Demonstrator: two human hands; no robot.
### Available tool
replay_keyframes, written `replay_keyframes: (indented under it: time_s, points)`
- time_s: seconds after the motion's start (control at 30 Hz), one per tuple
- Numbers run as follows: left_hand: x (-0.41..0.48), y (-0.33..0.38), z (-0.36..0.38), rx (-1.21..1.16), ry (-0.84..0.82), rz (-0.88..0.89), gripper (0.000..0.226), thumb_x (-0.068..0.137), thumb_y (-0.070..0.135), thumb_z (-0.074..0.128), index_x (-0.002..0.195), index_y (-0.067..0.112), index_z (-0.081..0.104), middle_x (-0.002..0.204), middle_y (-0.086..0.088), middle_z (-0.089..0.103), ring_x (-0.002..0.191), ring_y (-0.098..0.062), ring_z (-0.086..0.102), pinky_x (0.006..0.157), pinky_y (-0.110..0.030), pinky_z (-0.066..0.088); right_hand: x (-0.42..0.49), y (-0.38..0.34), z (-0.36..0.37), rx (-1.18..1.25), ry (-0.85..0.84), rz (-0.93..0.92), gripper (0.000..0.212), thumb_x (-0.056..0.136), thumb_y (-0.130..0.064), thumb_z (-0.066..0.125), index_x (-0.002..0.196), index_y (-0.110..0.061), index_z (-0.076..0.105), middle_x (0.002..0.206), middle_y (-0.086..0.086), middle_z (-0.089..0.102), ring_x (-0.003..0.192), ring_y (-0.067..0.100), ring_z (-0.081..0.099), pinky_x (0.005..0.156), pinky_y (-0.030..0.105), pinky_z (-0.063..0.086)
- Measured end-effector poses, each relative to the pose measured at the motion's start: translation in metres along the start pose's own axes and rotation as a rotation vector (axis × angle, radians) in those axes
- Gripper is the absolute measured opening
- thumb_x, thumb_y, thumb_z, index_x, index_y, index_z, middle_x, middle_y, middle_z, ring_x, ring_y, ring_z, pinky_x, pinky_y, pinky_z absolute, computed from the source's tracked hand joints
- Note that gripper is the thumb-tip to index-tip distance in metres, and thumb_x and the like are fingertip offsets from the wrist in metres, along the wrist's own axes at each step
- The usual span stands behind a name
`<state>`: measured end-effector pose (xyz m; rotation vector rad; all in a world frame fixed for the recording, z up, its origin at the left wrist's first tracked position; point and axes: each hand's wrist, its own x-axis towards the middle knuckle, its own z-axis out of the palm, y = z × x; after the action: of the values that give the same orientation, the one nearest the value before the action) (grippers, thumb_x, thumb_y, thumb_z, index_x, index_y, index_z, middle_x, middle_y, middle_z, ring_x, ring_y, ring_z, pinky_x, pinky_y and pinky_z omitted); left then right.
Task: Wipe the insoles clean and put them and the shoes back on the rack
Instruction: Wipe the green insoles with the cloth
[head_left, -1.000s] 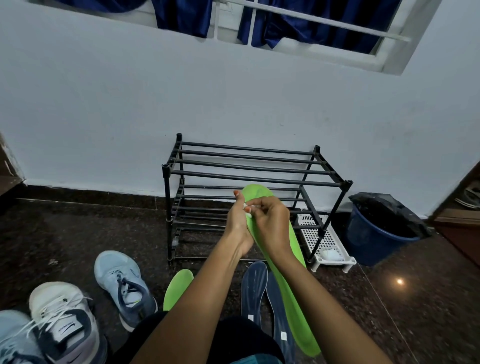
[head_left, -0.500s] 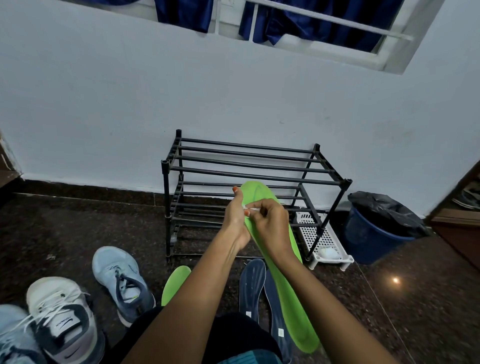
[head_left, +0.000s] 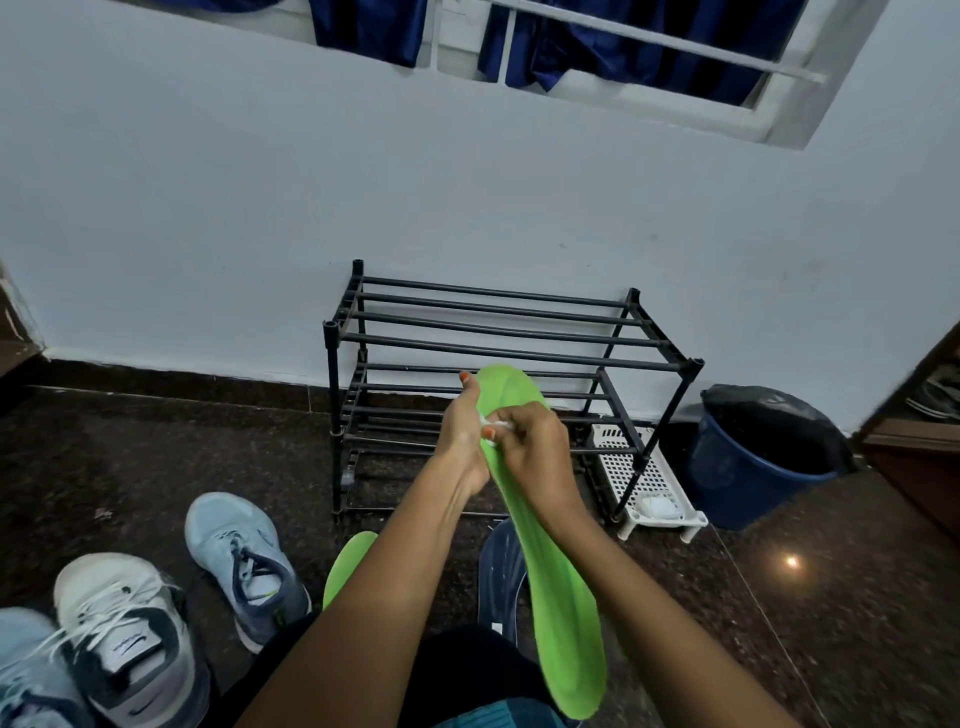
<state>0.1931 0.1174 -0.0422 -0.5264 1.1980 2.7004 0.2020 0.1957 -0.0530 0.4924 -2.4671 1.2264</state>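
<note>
Head view, looking down at a seated person's forearms before a black tubular shoe rack (head_left: 493, 353) that stands against a white wall. The left hand (head_left: 461, 434) grips the raised green insole (head_left: 558, 597) near its toe end, thumb laid along the near edge and fingers curled behind it. The right hand (head_left: 537, 449) is closed, its fingertips pinching a small white wipe (head_left: 500, 425) against the insole's upper face (only a sliver of the wipe shows between the two hands). The insole slants from the level of the rack's lower tier down to the person's lap, heel end nearest the camera.

On the dark stone floor (head_left: 156, 457) lie a second green insole (head_left: 347, 571) and dark blue insoles (head_left: 500, 571), partly hidden by the arms. To the left sit a light blue shoe (head_left: 244, 566), a white shoe (head_left: 124, 634) and, cut off at the corner, another pale blue shoe (head_left: 26, 675). Both rack tiers carry no shoes. Right of the rack: a white perforated tray (head_left: 631, 467) and a blue bin (head_left: 737, 483).
</note>
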Motion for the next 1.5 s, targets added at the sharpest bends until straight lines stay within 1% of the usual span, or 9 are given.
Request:
replay_keyframes:
  time_s: [0.23,0.37,0.5,0.77,1.1,1.2,1.3,1.37,1.5]
  points:
    - [-0.002,-0.006,0.002,-0.063,-0.032,-0.029,0.056,0.099,0.047,0.027,0.090,0.003,0.060,0.084,-0.016,0.065,0.080,-0.025,0.063,0.070,-0.031,0.051,0.016,0.009,0.011,-0.099,0.111,0.069,0.009,0.088,-0.010,0.058,0.087,-0.006,0.066,0.090,0.009,0.057,0.094,0.023,0.047,0.066,0.023,0.031]
    - [-0.002,-0.002,-0.002,-0.077,-0.014,-0.003,0.055,0.099,0.046,0.029,0.085,0.002,0.060,0.069,-0.012,0.067,0.073,-0.022,0.062,0.067,-0.029,0.051,0.014,0.005,0.016,-0.045,0.097,0.045,0.008,0.086,-0.006,0.059,0.086,-0.005,0.067,0.085,0.009,0.055,0.092,0.024,0.048,0.065,0.021,0.027]
    - [0.001,0.004,-0.004,-0.036,0.060,0.020,0.054,0.097,0.049,0.034,0.085,0.002,0.059,0.065,-0.011,0.064,0.063,-0.020,0.060,0.060,-0.029,0.052,0.008,0.011,0.017,-0.010,-0.010,0.020,0.011,0.080,0.000,0.062,0.075,-0.006,0.069,0.066,0.002,0.057,0.070,0.020,0.051,0.064,0.024,0.031]
    - [0.000,-0.003,0.000,-0.116,-0.003,0.004,0.051,0.099,0.045,0.030,0.086,0.007,0.061,0.076,-0.011,0.068,0.077,-0.022,0.063,0.066,-0.030,0.050,0.027,0.001,0.017,-0.170,0.134,0.082,0.012,0.091,-0.015,0.055,0.095,-0.009,0.064,0.099,0.010,0.056,0.100,0.023,0.044,0.065,0.028,0.031]
    - [-0.001,0.007,-0.001,-0.133,0.050,0.045,0.047,0.100,0.041,0.032,0.082,0.007,0.059,0.069,-0.010,0.065,0.072,-0.021,0.060,0.070,-0.030,0.050,0.027,-0.006,0.015,-0.117,0.026,0.019,0.013,0.086,-0.006,0.057,0.094,-0.006,0.067,0.091,0.011,0.059,0.095,0.027,0.051,0.067,0.026,0.030]
    - [-0.001,0.009,-0.003,-0.097,0.059,0.052,0.053,0.098,0.047,0.032,0.087,0.003,0.060,0.079,-0.013,0.064,0.071,-0.023,0.062,0.070,-0.033,0.052,0.014,-0.006,0.011,-0.067,0.004,-0.008,0.012,0.083,-0.001,0.060,0.089,-0.004,0.069,0.077,-0.003,0.053,0.084,0.022,0.051,0.063,0.024,0.027]
    - [-0.003,0.009,-0.002,-0.091,0.018,0.038,0.057,0.097,0.049,0.031,0.085,0.001,0.060,0.064,-0.012,0.067,0.056,-0.021,0.065,0.052,-0.026,0.055,0.010,-0.005,0.006,-0.067,-0.006,0.010,0.012,0.084,-0.006,0.062,0.093,-0.008,0.069,0.083,0.001,0.051,0.083,0.018,0.049,0.065,0.022,0.030]
    - [-0.003,0.010,-0.002,-0.113,-0.019,0.028,0.059,0.098,0.049,0.029,0.083,0.000,0.058,0.053,-0.011,0.065,0.046,-0.018,0.064,0.043,-0.023,0.053,0.010,-0.005,0.000,-0.011,-0.056,-0.005,0.016,0.083,-0.005,0.063,0.098,-0.007,0.068,0.086,0.001,0.049,0.078,0.010,0.046,0.064,0.009,0.032]
    - [-0.001,0.012,-0.003,-0.052,-0.064,-0.004,0.060,0.097,0.053,0.027,0.083,0.003,0.058,0.054,-0.010,0.066,0.046,-0.019,0.064,0.048,-0.025,0.052,0.008,0.000,-0.009,0.004,-0.183,-0.084,0.032,0.079,-0.001,0.066,0.111,-0.008,0.065,0.091,-0.001,0.046,0.077,-0.006,0.042,0.071,-0.002,0.031]
